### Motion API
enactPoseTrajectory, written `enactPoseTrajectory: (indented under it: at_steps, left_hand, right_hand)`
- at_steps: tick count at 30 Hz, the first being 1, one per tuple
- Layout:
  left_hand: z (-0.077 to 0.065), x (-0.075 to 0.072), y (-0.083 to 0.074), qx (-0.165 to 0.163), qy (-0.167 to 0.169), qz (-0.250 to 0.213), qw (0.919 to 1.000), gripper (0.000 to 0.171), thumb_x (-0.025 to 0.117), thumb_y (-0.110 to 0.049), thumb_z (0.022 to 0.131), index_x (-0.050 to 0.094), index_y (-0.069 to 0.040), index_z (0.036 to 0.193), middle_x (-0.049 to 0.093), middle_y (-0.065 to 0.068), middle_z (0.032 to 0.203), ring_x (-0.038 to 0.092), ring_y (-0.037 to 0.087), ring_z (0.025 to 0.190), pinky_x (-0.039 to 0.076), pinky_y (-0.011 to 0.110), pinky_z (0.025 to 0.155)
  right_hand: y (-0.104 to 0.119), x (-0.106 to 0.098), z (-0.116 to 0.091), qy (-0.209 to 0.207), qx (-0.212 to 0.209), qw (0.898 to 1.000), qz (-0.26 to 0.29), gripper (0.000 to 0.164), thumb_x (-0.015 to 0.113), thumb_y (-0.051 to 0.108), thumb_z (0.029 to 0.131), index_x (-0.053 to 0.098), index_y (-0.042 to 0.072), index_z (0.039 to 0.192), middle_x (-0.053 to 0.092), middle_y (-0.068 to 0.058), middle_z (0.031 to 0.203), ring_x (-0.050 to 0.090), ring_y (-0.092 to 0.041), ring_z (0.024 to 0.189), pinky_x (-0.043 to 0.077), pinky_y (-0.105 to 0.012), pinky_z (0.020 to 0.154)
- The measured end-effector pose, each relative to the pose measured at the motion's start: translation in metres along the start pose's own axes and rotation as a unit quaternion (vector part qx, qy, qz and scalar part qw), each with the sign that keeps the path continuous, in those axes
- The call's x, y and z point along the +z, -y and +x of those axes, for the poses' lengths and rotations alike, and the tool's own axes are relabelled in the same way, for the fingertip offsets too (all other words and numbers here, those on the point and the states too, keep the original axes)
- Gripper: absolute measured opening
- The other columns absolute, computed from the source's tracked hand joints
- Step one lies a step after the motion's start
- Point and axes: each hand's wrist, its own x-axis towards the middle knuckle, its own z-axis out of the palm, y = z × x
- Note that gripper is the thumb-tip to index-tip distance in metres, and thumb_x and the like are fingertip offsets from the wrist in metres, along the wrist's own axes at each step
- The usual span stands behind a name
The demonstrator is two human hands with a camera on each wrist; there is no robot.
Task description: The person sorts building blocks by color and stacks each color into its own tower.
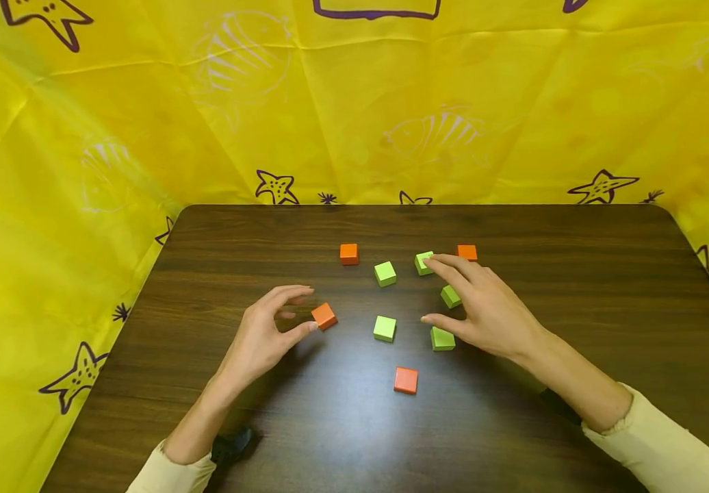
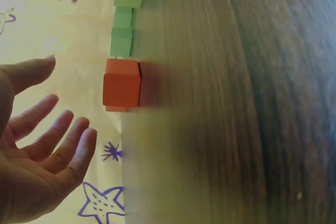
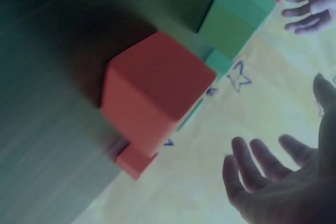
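Observation:
In the head view my left hand point(image 1: 262, 335) is held over the table beside an orange block point(image 1: 324, 315), its fingers loosely curved and thumb tip right at the block's edge. The left wrist view shows space between the left hand point(image 2: 47, 156) and an orange block point(image 2: 122, 83). My right hand point(image 1: 490, 308) hovers palm down above the green blocks, fingers spread and relaxed, holding nothing. It partly covers a green block point(image 1: 451, 298) and overlaps another green block point(image 1: 442, 339). Its index fingertip overlaps a far green block point(image 1: 422, 264). The right wrist view shows this hand point(image 3: 278, 182) with fingers apart.
Two more green blocks, one farther back point(image 1: 385, 274) and one central point(image 1: 384, 329), sit between the hands. Orange blocks lie at the back left point(image 1: 349, 254), back right point(image 1: 467, 253) and front point(image 1: 406, 380). A yellow patterned cloth point(image 1: 354, 89) rises behind the dark wooden table point(image 1: 237, 239).

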Motion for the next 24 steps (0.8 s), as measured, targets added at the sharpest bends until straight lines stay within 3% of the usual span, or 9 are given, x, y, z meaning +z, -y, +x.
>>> enactPoseTrajectory:
  at_steps: [5,10,17,24]
  left_hand:
    - [0.001,0.003,0.002,-0.003,-0.016,-0.038,0.9991,0.046,0.084,-0.006,0.08,0.067,-0.01,0.123,0.065,-0.001,0.123,0.063,0.022,0.11,0.056,0.041,0.085]
    - [0.0,0.008,0.003,-0.02,-0.022,-0.047,0.9985,0.042,0.084,-0.005,0.08,0.068,-0.007,0.119,0.067,0.004,0.119,0.064,0.024,0.108,0.057,0.041,0.084]
    - [0.0,0.011,0.001,-0.044,-0.026,-0.045,0.9977,0.041,0.084,-0.007,0.08,0.068,-0.006,0.118,0.067,0.01,0.117,0.064,0.024,0.106,0.057,0.041,0.085]
    - [0.0,0.012,0.003,-0.058,-0.033,-0.064,0.9957,0.04,0.083,-0.003,0.079,0.068,-0.004,0.116,0.067,0.011,0.117,0.065,0.025,0.104,0.056,0.043,0.086]
  right_hand:
    - [0.009,0.005,0.009,0.012,0.011,1.0,0.027,0.078,0.081,0.044,0.081,0.048,0.016,0.146,0.051,-0.002,0.142,0.053,-0.024,0.124,0.043,-0.049,0.101]
    - [0.017,0.013,0.02,0.029,0.022,0.997,0.061,0.073,0.081,0.042,0.083,0.049,0.019,0.145,0.053,0.001,0.139,0.055,-0.023,0.122,0.045,-0.046,0.101]
    - [0.024,0.025,0.032,0.047,0.023,0.992,0.112,0.066,0.08,0.037,0.085,0.052,0.016,0.142,0.058,0.003,0.132,0.062,-0.017,0.108,0.052,-0.037,0.088]
    - [0.026,0.035,0.042,0.064,0.028,0.984,0.163,0.056,0.078,0.028,0.088,0.055,0.016,0.138,0.061,0.005,0.123,0.063,-0.019,0.105,0.054,-0.036,0.083]
